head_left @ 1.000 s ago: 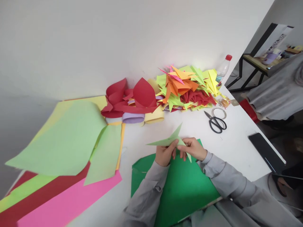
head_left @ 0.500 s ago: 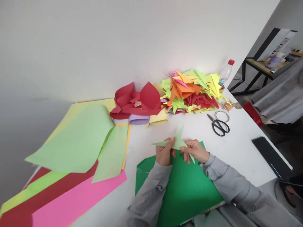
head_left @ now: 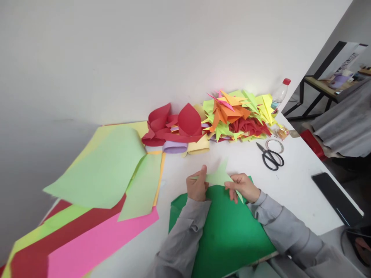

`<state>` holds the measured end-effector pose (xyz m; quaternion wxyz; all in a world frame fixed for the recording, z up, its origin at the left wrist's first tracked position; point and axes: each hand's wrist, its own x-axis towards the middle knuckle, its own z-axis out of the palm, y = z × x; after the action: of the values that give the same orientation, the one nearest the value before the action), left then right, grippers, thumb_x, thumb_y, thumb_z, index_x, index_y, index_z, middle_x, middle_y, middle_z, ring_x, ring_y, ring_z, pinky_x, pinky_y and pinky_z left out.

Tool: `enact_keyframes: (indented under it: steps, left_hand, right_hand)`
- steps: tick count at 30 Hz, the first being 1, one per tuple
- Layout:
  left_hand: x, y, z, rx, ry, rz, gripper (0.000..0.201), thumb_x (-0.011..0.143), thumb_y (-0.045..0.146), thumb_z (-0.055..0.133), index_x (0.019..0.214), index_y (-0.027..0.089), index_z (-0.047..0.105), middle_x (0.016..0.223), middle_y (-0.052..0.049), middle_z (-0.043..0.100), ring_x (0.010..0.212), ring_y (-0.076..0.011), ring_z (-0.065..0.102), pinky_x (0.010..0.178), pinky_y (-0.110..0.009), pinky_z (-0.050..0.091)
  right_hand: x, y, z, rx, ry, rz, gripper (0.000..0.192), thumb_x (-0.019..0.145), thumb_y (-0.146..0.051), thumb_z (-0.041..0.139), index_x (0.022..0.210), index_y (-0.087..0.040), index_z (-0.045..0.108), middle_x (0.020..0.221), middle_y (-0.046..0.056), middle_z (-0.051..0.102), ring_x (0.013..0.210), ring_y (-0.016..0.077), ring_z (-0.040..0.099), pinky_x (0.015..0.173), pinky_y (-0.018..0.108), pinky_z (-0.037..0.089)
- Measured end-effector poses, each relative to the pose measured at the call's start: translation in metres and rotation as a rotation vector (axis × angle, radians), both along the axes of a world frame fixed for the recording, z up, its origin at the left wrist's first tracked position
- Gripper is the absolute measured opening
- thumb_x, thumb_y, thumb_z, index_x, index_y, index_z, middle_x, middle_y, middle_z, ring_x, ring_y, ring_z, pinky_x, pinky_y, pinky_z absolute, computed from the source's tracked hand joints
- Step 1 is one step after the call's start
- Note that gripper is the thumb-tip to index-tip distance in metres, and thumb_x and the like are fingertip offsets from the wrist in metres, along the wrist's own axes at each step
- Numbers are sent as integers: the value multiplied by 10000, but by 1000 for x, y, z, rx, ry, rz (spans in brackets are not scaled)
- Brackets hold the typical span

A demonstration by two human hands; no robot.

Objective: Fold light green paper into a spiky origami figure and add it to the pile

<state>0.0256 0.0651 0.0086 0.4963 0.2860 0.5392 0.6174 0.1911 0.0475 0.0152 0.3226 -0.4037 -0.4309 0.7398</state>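
Note:
A pale green folded paper piece [head_left: 218,176] with pointed arms is held up between both hands. My left hand [head_left: 197,184] grips its left arm, thumb pointing upward and fingers curled behind. My right hand [head_left: 242,187] pinches the lower right arm between thumb and fingers, and the tip pokes out below. One point of the paper stands up between the hands. Beneath them lies a large green sheet [head_left: 228,231] at the table's near edge.
Scissors [head_left: 271,157] and a tape roll [head_left: 274,146] lie to the right, with a phone [head_left: 333,197] beyond. Folded paper shapes [head_left: 234,112], red paper pieces [head_left: 189,120] and a bottle [head_left: 279,94] line the wall. Pale green sheets [head_left: 101,170] and a pink sheet [head_left: 101,243] cover the left.
My left hand has shifted outward along the paper's left arm, and its thumb now points up instead of lying across the middle. My right hand keeps its pinch. The view has swung slightly left.

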Motion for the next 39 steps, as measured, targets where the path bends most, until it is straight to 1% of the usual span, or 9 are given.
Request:
enact_keyframes:
  steps: [7,14,20,25,29,31,34,36,39]
  left_hand:
    - [-7,5,0,59,-4,173,596,578,463,799,378,196,304,370,88,313,309,-30,251,289,-199,162]
    - [-10,7,11,48,-55,224,619,506,418,826,379,200,261,405,90,346,296,-13,229,257,-189,148]
    - [-14,10,9,30,-89,255,562,520,469,820,386,183,354,406,64,460,235,-10,240,233,-190,146]
    - [-20,15,8,86,-118,264,571,593,575,759,408,187,383,338,80,388,225,-20,235,240,-183,159]
    - [-21,15,8,160,-152,187,618,632,616,719,403,193,330,331,105,280,248,-15,209,263,-174,160]
    - [-18,12,7,166,-164,95,583,643,617,710,414,183,395,343,95,310,250,-21,232,272,-179,185]
    - [-13,8,3,150,-167,-31,476,585,499,799,448,170,484,343,82,367,247,-41,294,280,-192,223]
    - [-11,7,2,142,-167,-64,436,559,409,833,453,169,486,336,83,373,249,-47,311,282,-192,223]
    - [-12,7,3,135,-176,-55,428,598,401,806,461,172,472,328,85,365,247,-45,301,283,-189,218]
  right_hand:
    - [3,1,1,3,-2,-1,427,665,-531,756,643,-133,604,433,-6,639,266,97,511,285,176,374]
    - [3,2,-1,23,-11,6,418,686,-522,747,654,-130,605,441,-4,639,276,96,513,296,179,382]
    - [5,2,-2,22,-24,-14,428,671,-532,751,643,-131,604,437,0,640,275,90,508,298,173,361]
    - [8,4,-3,32,-28,-45,429,658,-538,752,637,-136,605,426,-3,635,266,90,496,294,178,349]
    - [12,5,-4,53,-26,-87,422,669,-537,742,641,-139,606,420,-8,629,259,83,482,287,175,324]
    - [12,6,-4,55,-25,-99,419,676,-538,736,647,-140,607,421,-9,629,259,81,480,284,173,314]
    - [12,6,-5,51,-24,-102,423,668,-543,738,652,-140,609,417,-12,625,255,82,475,281,177,318]
    - [10,6,-4,45,-23,-96,429,657,-547,745,648,-140,608,413,-12,623,253,84,473,281,179,325]
    - [8,5,-2,40,-20,-83,436,645,-548,751,636,-137,608,415,-10,625,259,84,482,287,176,329]
